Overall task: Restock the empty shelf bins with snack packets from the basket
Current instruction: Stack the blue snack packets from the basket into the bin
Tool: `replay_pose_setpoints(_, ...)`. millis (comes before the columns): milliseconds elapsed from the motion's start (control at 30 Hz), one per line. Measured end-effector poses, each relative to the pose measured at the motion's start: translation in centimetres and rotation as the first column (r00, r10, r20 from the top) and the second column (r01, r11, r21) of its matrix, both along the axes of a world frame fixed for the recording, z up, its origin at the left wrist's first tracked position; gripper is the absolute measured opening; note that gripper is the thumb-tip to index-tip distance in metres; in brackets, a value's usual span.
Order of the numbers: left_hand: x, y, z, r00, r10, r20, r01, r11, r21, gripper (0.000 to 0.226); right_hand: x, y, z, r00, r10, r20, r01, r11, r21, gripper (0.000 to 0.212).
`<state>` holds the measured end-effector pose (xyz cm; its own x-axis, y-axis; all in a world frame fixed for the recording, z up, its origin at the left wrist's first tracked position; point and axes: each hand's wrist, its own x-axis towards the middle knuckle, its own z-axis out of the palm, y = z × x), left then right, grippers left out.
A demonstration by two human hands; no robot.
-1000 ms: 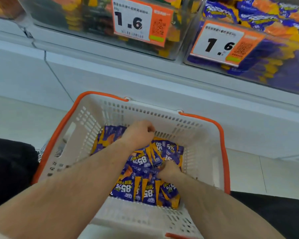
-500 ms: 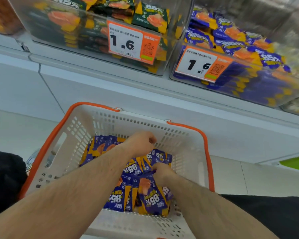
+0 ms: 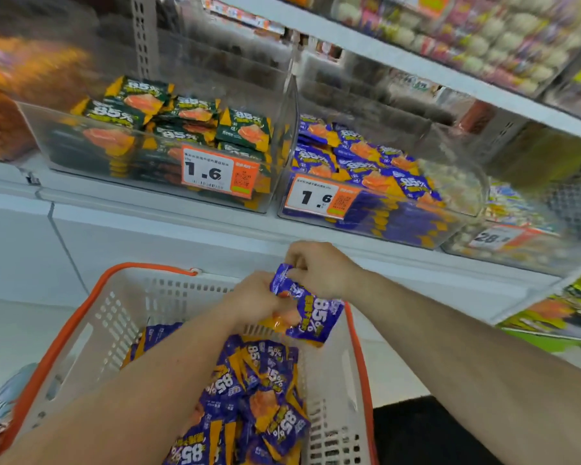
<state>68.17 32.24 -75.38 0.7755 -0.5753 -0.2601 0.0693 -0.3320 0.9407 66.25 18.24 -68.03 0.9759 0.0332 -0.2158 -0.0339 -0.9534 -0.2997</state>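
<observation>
At the left, basket: I see it holding plenty of purple packets; it sits below the shelf.
Left hand: up out of the pile now, fingers curled on the lifted bundle.
Lifted packets: a second ago down in the basket, now above its rim.
Right hand: pinching the bundle's top edge.
Purple bin: part full, up and right; I judge that's the drop next.
</observation>
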Motion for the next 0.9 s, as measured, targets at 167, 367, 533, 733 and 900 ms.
replay_pose_setpoints(167, 0.1, -0.5, 1.9, 0.898, 0.343, -0.275, -0.43, 0.813, -0.391, 0.022, -2.7, -0.1, 0.6, 0.499, -0.254, 0.829, 0.217, 0.962, 0.165, 0.018)
replay_pose_setpoints(367, -1.3, -1.8, 5.6, 0.815, 0.308, -0.492, -0.571, 0.574, -0.587, 0.024, -5.4, 1.8, 1.2, 0.66, -0.693, 0.291, 0.281, 0.587, 0.76, 0.027)
replay_pose_setpoints(533, -3.3, -3.1, 8.3, 0.873, 0.243, -0.423, -0.483, 0.556, -0.677, 0.018, -5.7, 2.9, 1.5, 0.653, -0.728, 0.208, 0.229, 0.452, 0.862, 0.024)
replay_pose_setpoints(733, -2.4, -3.7, 9.7, 0.891, 0.367, -0.266, -0.45, 0.646, -0.616, 0.018, -5.0, 1.8, 4.1, 0.552, -0.778, 0.299, 0.156, 0.448, 0.88, 0.034)
replay_pose_setpoints(900, 1.3, -3.3, 12.9, 0.767, 0.636, 0.086, -0.44, 0.618, -0.652, 0.048, -0.2, -3.2, 7.9, 0.462, -0.803, 0.376, 0.168, 0.495, 0.852, 0.04)
